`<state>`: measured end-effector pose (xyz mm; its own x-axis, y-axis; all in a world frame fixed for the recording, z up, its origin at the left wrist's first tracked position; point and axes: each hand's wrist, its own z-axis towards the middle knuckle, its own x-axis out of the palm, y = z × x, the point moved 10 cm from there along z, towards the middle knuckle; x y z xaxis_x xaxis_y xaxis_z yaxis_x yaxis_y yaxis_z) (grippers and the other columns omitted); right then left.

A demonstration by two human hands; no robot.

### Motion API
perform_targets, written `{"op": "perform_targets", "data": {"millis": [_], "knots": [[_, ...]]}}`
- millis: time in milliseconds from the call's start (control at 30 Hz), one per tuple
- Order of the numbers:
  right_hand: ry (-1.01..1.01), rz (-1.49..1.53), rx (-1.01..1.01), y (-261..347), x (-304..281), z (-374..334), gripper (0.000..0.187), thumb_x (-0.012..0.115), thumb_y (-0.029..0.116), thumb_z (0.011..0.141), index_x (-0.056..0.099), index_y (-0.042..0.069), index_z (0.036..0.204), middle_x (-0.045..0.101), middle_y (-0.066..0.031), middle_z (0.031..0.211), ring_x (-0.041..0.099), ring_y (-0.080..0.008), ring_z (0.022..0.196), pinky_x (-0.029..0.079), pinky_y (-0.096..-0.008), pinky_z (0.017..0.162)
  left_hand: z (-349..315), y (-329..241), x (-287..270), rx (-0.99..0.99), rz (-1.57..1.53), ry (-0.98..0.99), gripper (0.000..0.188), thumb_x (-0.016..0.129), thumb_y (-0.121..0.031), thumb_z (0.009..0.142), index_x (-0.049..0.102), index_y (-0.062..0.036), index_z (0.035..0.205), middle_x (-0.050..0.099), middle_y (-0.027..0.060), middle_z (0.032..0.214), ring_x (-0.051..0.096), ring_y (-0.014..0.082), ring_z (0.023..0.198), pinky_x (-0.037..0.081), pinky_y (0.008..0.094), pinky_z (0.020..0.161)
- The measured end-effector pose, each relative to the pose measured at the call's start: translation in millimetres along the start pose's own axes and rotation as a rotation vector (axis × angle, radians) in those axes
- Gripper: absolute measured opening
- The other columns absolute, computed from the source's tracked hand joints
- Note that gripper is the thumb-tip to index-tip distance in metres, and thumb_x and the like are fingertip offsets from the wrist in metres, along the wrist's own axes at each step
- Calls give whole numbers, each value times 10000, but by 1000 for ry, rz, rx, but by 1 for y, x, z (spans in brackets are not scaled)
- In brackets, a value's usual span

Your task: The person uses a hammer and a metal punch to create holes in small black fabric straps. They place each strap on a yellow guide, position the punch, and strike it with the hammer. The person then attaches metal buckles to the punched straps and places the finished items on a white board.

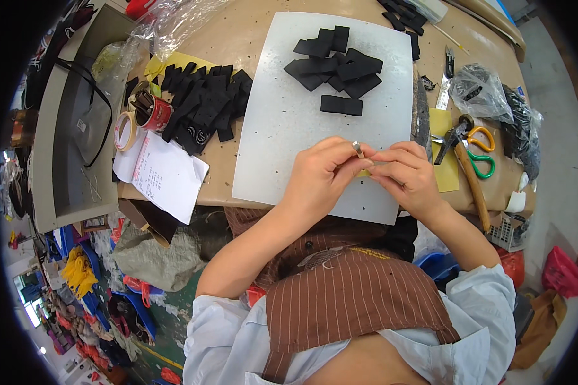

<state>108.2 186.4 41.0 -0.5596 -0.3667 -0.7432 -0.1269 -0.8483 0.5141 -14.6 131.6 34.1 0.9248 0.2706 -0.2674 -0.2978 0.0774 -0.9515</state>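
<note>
My left hand (324,172) and my right hand (408,172) meet over the near part of a white board (270,141). Both have their fingertips pinched together around something small and thin, mostly hidden by the fingers. A small silvery metal piece (358,149) shows at the left fingertips; whether it is held or worn I cannot tell. Beyond my hands, a flat folded black strip (341,104) lies on the board, with a loose pile of similar black strips (340,67) behind it.
On the left are more black strips (205,102), a red tin (153,112), a tape roll (125,131) and a written paper (167,173). To the right lie a hammer (470,173), scissors with orange and green handles (481,165), a cutter knife (446,77) and plastic bags (481,93).
</note>
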Motion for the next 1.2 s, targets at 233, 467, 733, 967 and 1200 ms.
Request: {"op": "perform_targets", "data": {"millis": [233,467,733,967,1200], "knots": [[-112,-189,270,-35,-56,-21,277,703,106,814,682,77,1089,636,-130,1185,568,-315,1090,428,-414,947,-3,16,5,12,77,-87,75,637,-23,910,628,39,953,664,70,911,669,120,781,581,250,638],[-45,-579,645,-128,-118,-114,285,639,127,896,566,21,1150,560,-169,1085,552,-363,1022,445,-445,876,-1,21,6,-75,-3,-67,88,630,-44,924,607,32,961,657,67,918,669,117,787,595,256,653],[-444,400,646,-87,-210,-33,263,512,287,1022,592,42,1071,474,42,685,395,-29,556,295,-174,483,-10,-15,9,311,289,-187,120,699,-64,858,616,-1,916,662,98,848,666,231,688,531,305,584],[301,50,190,35,-119,44,169,566,162,963,583,6,1026,528,-34,678,480,-87,567,378,-246,531,-15,-17,12,253,440,-208,181,714,-82,844,550,-5,847,652,99,834,627,286,637,513,349,567],[-298,333,315,17,-226,60,388,358,348,1062,576,31,1110,389,67,563,296,-5,422,231,-183,379,-11,-14,4,294,325,-225,202,709,-83,849,524,-3,830,655,96,841,622,286,630,514,354,564]]}}
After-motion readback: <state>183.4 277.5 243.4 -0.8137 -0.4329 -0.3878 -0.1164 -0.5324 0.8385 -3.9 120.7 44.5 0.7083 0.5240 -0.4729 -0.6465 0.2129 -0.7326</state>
